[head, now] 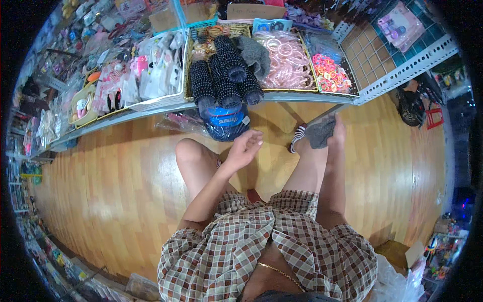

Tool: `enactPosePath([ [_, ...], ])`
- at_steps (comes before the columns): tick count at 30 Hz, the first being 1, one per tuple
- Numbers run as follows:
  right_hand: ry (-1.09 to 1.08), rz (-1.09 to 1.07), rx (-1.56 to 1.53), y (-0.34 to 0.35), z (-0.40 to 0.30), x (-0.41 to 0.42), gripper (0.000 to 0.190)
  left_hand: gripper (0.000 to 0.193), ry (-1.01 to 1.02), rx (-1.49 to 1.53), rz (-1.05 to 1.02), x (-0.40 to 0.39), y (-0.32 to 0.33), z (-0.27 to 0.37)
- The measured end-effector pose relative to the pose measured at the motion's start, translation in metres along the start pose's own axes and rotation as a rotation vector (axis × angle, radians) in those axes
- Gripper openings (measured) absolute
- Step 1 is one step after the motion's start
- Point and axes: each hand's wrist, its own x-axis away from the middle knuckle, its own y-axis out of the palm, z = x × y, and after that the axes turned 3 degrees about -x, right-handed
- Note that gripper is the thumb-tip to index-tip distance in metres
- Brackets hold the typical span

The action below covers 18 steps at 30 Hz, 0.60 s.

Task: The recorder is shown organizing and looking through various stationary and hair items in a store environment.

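My right hand [337, 132] grips a grey cloth [320, 132] above my right leg. My left hand [246, 148] is raised over the floor between my knees, its fingers loosely curled, with nothing seen in it. Just beyond it, a blue cap in clear plastic [225, 122] is under the shelf's front edge. Several rolls of black dotted bands [222, 77] lie over a basket at the shelf edge, with a second grey fuzzy cloth [253, 56] against them. To their right is a basket of pink ring-shaped bands [283, 60].
A basket of small neon hair ties [332, 75] stands near the perforated metal post [407, 71]. Packaged accessories [158, 68] fill the shelf on the left. A black round object [410, 105] and a red frame [434, 118] are at the right. Clear plastic bags [396, 281] lie behind me.
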Motion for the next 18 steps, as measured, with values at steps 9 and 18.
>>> enactPosePath([
  [9, 0.072, -0.279, -0.057, 0.064, 0.047, 0.038, 0.024, 0.023, 0.617, -0.474, 0.353, 0.008, -0.029, 0.08],
  [18, 0.21, -0.395, -0.104, 0.075, 0.105, 0.044, 0.021, 0.024, 0.766, -1.081, 0.344, -0.057, -0.058, 0.179],
])
